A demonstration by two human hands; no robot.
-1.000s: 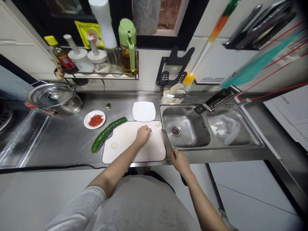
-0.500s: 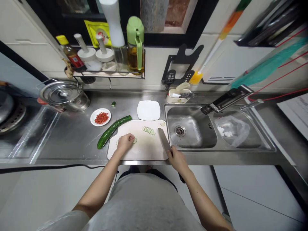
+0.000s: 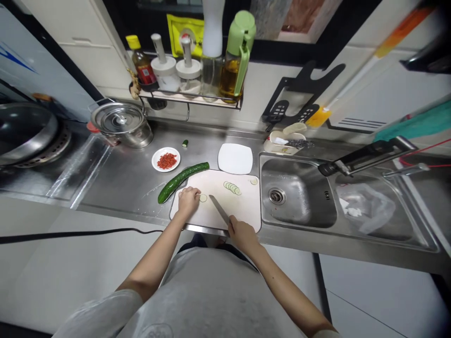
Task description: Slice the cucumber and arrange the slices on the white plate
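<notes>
My left hand (image 3: 189,202) is over the left part of the white cutting board (image 3: 211,217), fingers bent together beside a thin cucumber slice (image 3: 203,198); what its fingertips hold is too small to make out. My right hand (image 3: 243,232) grips a knife (image 3: 219,209), its blade slanting over the board with the tip near that slice. A row of overlapping cucumber slices (image 3: 232,188) lies farther back on the board, and a single pale piece (image 3: 254,181) rests in the back right corner. The long green cucumber (image 3: 181,181) lies along the board's left edge.
Behind the board sits a white square plate (image 3: 235,158). A plate of red pieces (image 3: 167,161) and a cucumber end (image 3: 185,143) are at the left, near a lidded steel pot (image 3: 130,126). The sink (image 3: 299,192) lies right, below a black faucet (image 3: 366,155).
The knife in my right hand has moved left across the board, closer to my left hand. The camera view has turned, so the counter appears shifted and tilted.
</notes>
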